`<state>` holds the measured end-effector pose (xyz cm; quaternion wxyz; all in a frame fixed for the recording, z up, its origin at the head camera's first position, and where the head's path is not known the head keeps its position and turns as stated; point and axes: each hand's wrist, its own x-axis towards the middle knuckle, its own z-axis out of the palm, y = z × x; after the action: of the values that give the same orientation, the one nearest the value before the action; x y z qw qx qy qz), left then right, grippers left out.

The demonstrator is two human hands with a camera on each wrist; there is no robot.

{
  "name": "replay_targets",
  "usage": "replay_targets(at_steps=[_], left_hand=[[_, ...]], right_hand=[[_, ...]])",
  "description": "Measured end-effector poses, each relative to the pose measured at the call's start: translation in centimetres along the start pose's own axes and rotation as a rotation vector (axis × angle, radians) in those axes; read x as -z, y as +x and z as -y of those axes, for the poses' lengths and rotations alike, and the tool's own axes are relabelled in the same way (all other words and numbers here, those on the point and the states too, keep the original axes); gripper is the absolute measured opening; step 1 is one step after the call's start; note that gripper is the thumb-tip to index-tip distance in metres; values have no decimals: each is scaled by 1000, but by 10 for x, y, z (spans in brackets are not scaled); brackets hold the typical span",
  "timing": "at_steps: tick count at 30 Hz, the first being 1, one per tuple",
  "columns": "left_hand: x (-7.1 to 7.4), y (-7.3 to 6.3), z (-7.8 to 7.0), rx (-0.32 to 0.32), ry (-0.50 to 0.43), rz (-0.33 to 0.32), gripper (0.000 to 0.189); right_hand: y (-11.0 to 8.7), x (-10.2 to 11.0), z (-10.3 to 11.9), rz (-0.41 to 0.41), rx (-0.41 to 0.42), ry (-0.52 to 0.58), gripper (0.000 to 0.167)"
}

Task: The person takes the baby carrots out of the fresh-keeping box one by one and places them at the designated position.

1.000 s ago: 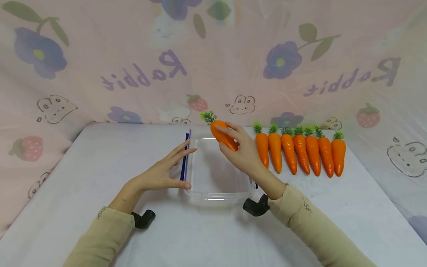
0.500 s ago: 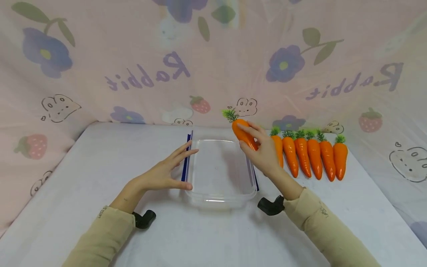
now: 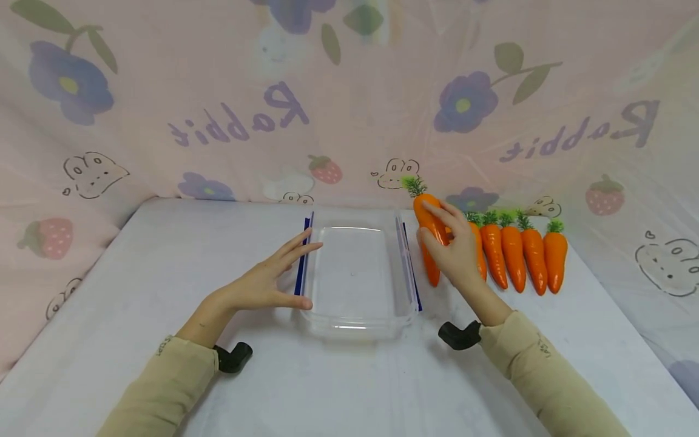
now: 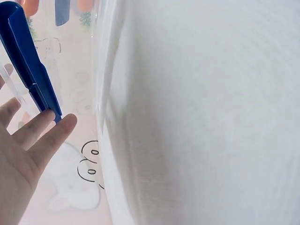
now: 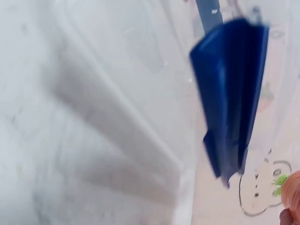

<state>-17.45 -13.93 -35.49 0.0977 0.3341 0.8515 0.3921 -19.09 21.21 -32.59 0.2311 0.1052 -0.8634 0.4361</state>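
A clear plastic box [image 3: 352, 328] with blue side clips stands mid-table, its open top facing up. Along its left rim, my left hand [image 3: 259, 282] rests with spread, straight fingers and thumb. That same left hand [image 4: 23, 154] appears beside a blue clip [image 4: 33, 65] in the left wrist view. My right hand [image 3: 455, 246] grips an orange carrot [image 3: 428, 209] with a green leafy top, held above the table to the right of the box. Below it, another carrot [image 3: 433, 273] is partly covered. At the right wrist view's edge, the gripped carrot [image 5: 293, 194] shows only in part.
Several more carrots [image 3: 513, 255] lie side by side at the right, green tops toward the back. A rabbit-and-flower printed curtain [image 3: 349, 121] rises behind the white table [image 3: 349, 388]. Black curved pieces [image 3: 459, 335] stick out by both wrists.
My right hand has carried the carrot rightward, from over the box to above the left end of the carrot row. My left hand has stayed at the box's rim.
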Motion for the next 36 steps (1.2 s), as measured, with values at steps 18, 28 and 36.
replay_targets(at_steps=[18, 28, 36], left_hand=[[0, -1, 0, 16, -12, 4, 96], [0, 0, -2, 6, 5, 1, 95], [0, 0, -1, 19, 9, 5, 95]], right_hand=[[0, 27, -45, -95, -81, -96, 42], [0, 41, -62, -116, -155, -136, 45], [1, 52, -77, -171, -173, -187, 44]])
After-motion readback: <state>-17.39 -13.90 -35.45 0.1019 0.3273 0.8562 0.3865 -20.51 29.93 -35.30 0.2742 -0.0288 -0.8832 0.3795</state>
